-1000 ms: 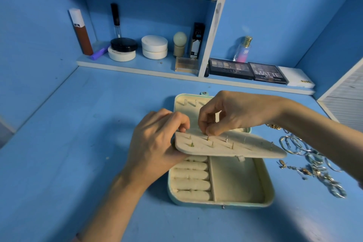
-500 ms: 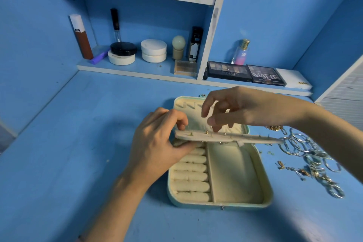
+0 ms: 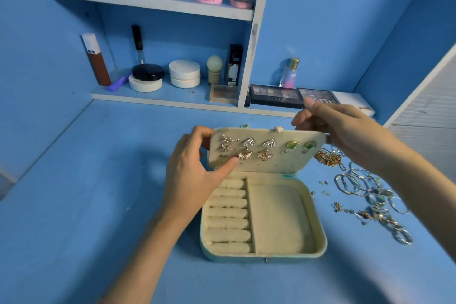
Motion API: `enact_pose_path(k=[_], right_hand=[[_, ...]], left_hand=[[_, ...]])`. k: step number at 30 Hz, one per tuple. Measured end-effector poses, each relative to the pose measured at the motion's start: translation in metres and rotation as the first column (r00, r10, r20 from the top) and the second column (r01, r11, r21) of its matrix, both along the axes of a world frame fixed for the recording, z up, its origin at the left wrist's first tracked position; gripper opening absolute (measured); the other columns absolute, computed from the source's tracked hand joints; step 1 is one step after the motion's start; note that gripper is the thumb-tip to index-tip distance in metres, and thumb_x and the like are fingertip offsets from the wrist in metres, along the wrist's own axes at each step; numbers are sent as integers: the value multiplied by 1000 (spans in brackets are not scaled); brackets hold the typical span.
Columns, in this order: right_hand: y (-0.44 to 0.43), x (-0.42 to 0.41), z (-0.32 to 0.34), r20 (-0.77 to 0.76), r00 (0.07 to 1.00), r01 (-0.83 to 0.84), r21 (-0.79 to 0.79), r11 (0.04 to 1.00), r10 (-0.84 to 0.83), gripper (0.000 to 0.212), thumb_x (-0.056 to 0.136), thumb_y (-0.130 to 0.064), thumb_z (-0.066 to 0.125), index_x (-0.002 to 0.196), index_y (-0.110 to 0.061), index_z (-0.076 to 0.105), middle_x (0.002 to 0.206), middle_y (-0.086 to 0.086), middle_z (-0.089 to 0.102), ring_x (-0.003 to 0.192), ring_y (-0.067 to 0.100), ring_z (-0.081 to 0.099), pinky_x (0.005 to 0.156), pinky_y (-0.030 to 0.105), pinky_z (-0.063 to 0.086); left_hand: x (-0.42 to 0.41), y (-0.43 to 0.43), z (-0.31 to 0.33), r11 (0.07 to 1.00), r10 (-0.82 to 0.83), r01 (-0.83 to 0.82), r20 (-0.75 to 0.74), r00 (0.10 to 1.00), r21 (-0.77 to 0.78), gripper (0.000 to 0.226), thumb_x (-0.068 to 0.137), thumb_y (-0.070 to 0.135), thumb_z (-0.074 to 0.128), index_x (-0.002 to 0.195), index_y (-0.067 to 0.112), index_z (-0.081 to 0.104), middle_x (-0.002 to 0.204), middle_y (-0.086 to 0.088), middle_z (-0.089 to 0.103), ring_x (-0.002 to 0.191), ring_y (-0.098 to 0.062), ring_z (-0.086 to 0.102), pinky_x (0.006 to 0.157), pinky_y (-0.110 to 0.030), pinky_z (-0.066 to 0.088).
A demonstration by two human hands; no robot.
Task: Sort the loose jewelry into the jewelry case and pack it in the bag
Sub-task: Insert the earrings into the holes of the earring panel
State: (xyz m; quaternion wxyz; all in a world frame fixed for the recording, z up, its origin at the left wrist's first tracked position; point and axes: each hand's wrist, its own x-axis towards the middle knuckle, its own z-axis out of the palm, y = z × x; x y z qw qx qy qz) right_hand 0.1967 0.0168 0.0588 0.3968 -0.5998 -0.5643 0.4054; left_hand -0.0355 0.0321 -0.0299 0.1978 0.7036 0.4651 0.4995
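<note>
Earring panel (image 3: 271,165) is held upright at the back of the open jewelry case (image 3: 283,255), set on the blue surface (image 3: 98,180). Studs (image 3: 248,142) are pinned across it in two rows; ring rolls (image 3: 229,215) are seen bare. Both grips, left hand (image 3: 195,175) and right hand (image 3: 345,131), are clamped on its ends. Earring step is judged nearly done. Next, loose rings (image 3: 355,182) and gold chain (image 3: 328,158) alongside must be picked up.

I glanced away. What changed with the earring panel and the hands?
The panel swung up from flat, pin backs up, to standing with the earrings facing the camera. The right hand left the pin backs and holds the panel's top right corner. The left hand still grips its left end. The case and loose jewelry stayed put.
</note>
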Motion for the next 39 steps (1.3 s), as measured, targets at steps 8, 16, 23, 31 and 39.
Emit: enact_pose_path(k=[8, 16, 23, 31, 39], right_hand=[[-5, 7, -23, -285, 949, 132, -36, 991, -137, 40, 78, -50, 48, 89, -17, 66, 80, 3, 69, 75, 16, 63, 74, 31, 48], [-16, 16, -35, -226, 960, 158, -53, 986, -166, 33, 93, -37, 47, 111, -17, 66, 103, 12, 69, 85, 21, 65, 74, 30, 53], [-35, 32, -40, 181, 980, 82, 28, 996, -86, 12, 91, -13, 59, 96, -16, 68, 92, 17, 66, 73, 18, 60, 66, 33, 48], [-56, 53, -39, 701, 683, -217, -72, 973, 204, 11, 83, -14, 69, 86, -24, 72, 79, -13, 67, 73, -4, 58, 65, 6, 39], [-65, 69, -38, 789, 562, -227, -143, 963, 249, 17, 80, -15, 67, 86, -31, 71, 80, -14, 62, 81, -1, 56, 69, 11, 42]], left_hand=[[8, 13, 0, 993, 19, -15, 34, 999, -118, 40, 69, 40, 79, 86, 34, 43, 90, 9, 66, 83, -9, 56, 69, -25, 42], [9, 17, -10, 985, 9, 11, 116, 993, -171, 40, 73, 31, 81, 101, 34, 52, 92, 9, 66, 84, -13, 59, 71, -34, 49], [5, 20, -17, 985, -12, 29, 100, 995, -173, 49, 66, 43, 70, 112, 45, 50, 94, 6, 66, 90, -18, 60, 79, -44, 50], [4, 23, -19, 985, -16, 34, 111, 994, -169, 58, 61, 56, 65, 116, 46, 50, 95, 4, 65, 87, -21, 60, 79, -50, 50], [3, 23, -19, 981, -6, 25, 99, 995, -192, 60, 66, 46, 70, 122, 36, 53, 98, 2, 64, 89, -23, 59, 82, -52, 49]])
